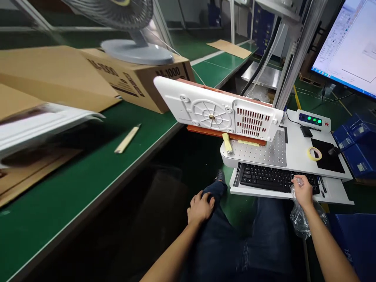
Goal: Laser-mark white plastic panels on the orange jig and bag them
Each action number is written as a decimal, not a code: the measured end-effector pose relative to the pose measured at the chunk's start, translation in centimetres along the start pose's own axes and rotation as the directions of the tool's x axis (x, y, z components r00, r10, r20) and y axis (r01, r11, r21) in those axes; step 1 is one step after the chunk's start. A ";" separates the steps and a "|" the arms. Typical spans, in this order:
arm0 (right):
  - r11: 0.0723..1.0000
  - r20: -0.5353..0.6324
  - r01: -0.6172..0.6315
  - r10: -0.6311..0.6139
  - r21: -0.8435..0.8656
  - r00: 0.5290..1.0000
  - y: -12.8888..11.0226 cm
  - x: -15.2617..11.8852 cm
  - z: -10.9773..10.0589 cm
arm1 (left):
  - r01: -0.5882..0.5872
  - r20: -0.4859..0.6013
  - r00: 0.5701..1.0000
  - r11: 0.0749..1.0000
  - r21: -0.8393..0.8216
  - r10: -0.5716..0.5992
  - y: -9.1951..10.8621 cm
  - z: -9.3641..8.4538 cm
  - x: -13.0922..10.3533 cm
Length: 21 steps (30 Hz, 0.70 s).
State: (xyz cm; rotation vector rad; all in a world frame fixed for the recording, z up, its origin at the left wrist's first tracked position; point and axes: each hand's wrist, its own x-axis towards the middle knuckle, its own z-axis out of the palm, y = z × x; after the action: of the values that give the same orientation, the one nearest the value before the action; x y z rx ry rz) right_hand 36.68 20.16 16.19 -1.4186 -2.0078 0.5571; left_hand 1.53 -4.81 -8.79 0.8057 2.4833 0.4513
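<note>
My left hand (201, 207) rests on my knee, fingers spread over the jeans, holding nothing. At the right edge of the keyboard (266, 178), my right hand (303, 190) has its fingers closed on a clear plastic bag (301, 219), which hangs down past the tray's front edge. A white plastic panel (211, 113) with a round ribbed pattern and a slotted grille stands tilted over the perforated metal plate (264, 152). An orange-brown holder (205, 132) shows behind and below the panel. Yellow tape (227, 143) sticks to the holder's lower edge.
On the white workstation are a tape roll (314, 154), a black pad (327, 156) and a box with green lights (314, 119). A green bench (141, 129) at left bears cartons (152, 84), a fan (138, 53) and white panels (53, 125). A monitor (349, 43) stands upper right.
</note>
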 end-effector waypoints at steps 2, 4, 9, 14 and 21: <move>1.000 -0.022 -0.002 0.001 -0.020 1.000 0.7 0.2 0.7 | 0.011 -0.005 1.000 1.000 0.000 -0.011 0.1 -0.1 0.2; 0.999 -0.050 -0.009 0.006 -0.051 0.999 1.1 0.0 1.2 | 0.018 -0.011 1.000 1.000 0.001 -0.018 0.2 -0.1 0.5; 0.988 -0.082 -0.075 0.065 -0.137 0.995 1.3 -0.2 1.6 | 0.023 -0.016 1.000 1.000 0.004 -0.023 0.4 -0.2 0.9; 0.959 -0.047 -0.156 0.149 -0.237 0.988 1.0 0.6 1.7 | 0.019 -0.040 0.999 1.000 0.002 -0.019 0.7 -0.3 1.0; 0.954 -0.060 -0.207 0.198 -0.218 0.978 0.3 0.6 1.5 | 0.012 -0.056 0.998 1.000 -0.006 -0.013 0.6 -0.5 1.0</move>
State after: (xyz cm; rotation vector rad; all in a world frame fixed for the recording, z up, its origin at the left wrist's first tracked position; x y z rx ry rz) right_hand 35.66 20.83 15.06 -1.7722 -1.9557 0.3952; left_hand 0.80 -3.82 -8.49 0.7850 2.5361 0.4824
